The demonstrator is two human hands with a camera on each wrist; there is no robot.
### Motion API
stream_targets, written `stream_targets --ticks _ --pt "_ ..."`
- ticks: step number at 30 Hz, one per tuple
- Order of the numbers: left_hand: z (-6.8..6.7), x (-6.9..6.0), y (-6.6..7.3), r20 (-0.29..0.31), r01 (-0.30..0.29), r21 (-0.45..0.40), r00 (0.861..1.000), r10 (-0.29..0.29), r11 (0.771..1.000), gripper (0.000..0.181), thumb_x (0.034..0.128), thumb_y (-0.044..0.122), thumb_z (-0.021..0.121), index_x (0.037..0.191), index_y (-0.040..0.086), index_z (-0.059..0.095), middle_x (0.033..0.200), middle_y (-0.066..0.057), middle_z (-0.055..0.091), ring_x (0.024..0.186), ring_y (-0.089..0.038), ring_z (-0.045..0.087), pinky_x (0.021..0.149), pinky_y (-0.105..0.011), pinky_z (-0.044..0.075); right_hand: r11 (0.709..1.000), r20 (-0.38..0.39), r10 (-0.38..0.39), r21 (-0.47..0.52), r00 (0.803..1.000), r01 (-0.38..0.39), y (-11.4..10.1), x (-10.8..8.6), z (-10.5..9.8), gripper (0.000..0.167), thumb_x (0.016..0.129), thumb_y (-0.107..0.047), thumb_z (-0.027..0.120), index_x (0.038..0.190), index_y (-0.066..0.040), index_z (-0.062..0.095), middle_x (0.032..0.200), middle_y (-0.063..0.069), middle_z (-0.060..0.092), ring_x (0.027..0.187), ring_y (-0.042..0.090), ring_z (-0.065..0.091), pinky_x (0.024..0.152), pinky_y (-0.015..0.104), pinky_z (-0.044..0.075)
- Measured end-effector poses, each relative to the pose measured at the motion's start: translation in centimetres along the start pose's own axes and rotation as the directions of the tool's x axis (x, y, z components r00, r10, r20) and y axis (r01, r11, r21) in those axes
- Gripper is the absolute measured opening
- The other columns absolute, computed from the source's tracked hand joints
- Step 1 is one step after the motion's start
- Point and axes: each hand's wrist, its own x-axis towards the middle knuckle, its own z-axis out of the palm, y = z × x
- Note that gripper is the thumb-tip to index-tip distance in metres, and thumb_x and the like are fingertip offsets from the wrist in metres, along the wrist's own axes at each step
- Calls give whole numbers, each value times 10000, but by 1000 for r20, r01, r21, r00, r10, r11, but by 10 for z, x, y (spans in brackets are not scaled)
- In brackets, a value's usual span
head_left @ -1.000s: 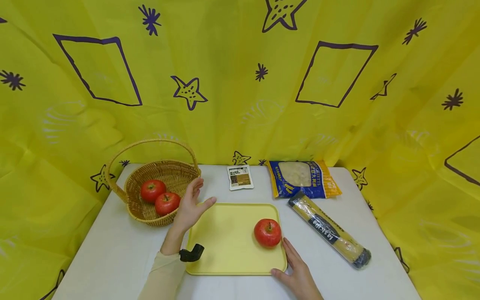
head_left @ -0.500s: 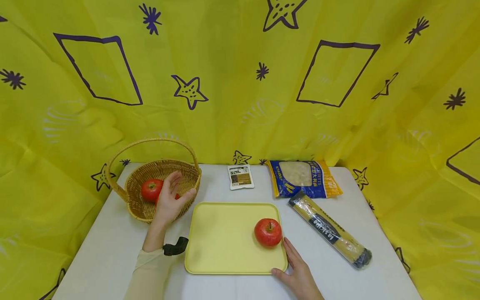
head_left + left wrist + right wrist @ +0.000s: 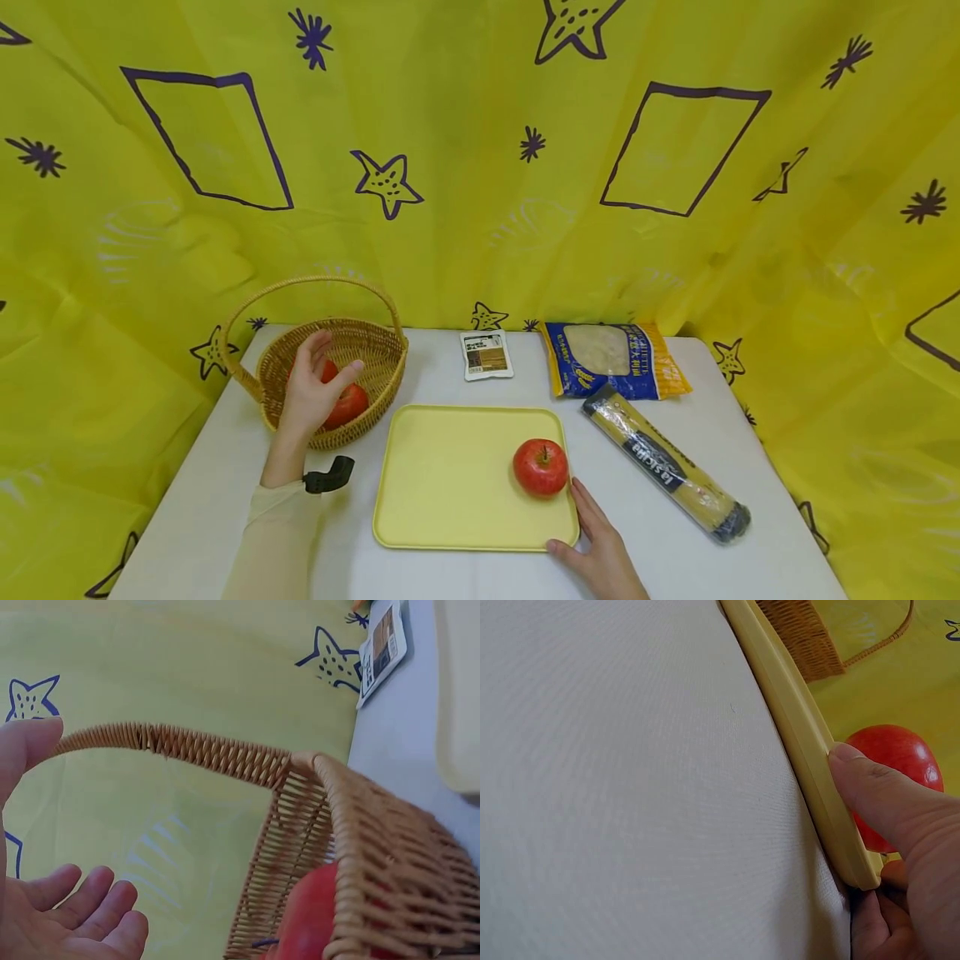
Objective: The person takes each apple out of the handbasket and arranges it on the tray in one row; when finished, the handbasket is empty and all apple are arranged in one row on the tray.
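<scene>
My left hand (image 3: pixel 306 402) hovers over the left part of a wicker basket (image 3: pixel 384 364), fingers loosely spread and holding nothing. Inside the basket lie two red apples, a nearer one (image 3: pixel 351 407) and one behind it (image 3: pixel 328 370) partly covered by the hand. In the left wrist view, a red apple (image 3: pixel 311 911) shows beside the basket wall, apart from the fingers. My right hand (image 3: pixel 600 546) grips the near right corner of a yellow tray (image 3: pixel 442 483), thumb on its front edge (image 3: pixel 821 769), fingers along the right side. One red apple (image 3: pixel 541 468) sits on the tray.
Behind the tray lies a small white packet (image 3: pixel 486 356). To its right are a blue and yellow pasta bag (image 3: pixel 600 360) and a long spaghetti pack (image 3: pixel 666 463) lying diagonally. The basket's tall handle (image 3: pixel 322 279) arches above it. A yellow curtain (image 3: pixel 465 167) hangs behind the white table (image 3: pixel 442 575).
My left hand has moved left from the tray's back left corner, across the basket's opening to its left part. The right hand keeps its place on the tray.
</scene>
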Motion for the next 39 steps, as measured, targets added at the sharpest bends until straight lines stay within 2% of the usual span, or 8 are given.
stream_targets --ticks 6,10,15,17,22,33,39 --pt "-13 7 2 -13 47 46 999 -46 998 851 911 210 716 1515 -21 163 1527 -205 233 1431 -334 176 1148 -437 155 1000 -4 -11 0 1000 11 1 0 0 1011 749 -440 812 1511 -9 305 1581 117 222 1418 328 224 1082 457 250" --pt "-19 9 15 -11 114 71 993 -114 991 855 920 216 702 1520 -26 143 1546 -226 194 1437 -366 139 1140 -480 162 1000 -8 -21 4 1000 21 3 0 0 1009 749 -431 815 1509 -6 306 1580 116 225 1418 333 222 1080 462 254" --pt "-27 17 1 -50 161 146 987 -155 976 904 909 344 704 1530 -9 151 1554 -213 204 1429 -369 167 1122 -517 196 1000 -10 -25 -6 1000 25 2 -1 0 1009 750 -429 814 1510 -5 303 1580 115 225 1420 334 217 1081 468 250" --pt "-31 22 -11 -66 170 206 985 -160 964 931 898 411 698 1535 2 156 1553 -206 221 1418 -371 197 1111 -532 217 1000 -8 -19 -7 1000 19 2 0 0 1010 750 -434 812 1511 -7 303 1581 113 223 1419 338 216 1081 476 250" --pt "-37 27 -16 -76 211 318 978 -197 924 976 884 476 688 1533 -17 152 1536 -248 239 1393 -411 228 1096 -563 222 1000 -11 -20 -11 1000 20 2 -1 0 1006 750 -429 813 1511 -11 305 1582 105 222 1420 334 216 1081 472 250" --pt "-43 37 -30 -67 266 398 963 -261 878 964 893 461 676 1510 -69 158 1507 -301 252 1374 -446 245 1093 -565 226 1000 -10 -17 -19 1000 17 2 0 0 1011 749 -437 812 1512 -11 305 1580 113 225 1417 340 222 1079 479 257" --pt "-47 41 -36 -36 293 461 949 -312 838 1015 901 453 665 1508 -104 71 1498 -360 198 1369 -480 223 1092 -580 217 1000 -3 -12 -15 1000 12 1 0 -1 1011 755 -433 812 1512 -4 296 1580 123 220 1419 345 214 1085 492 244"
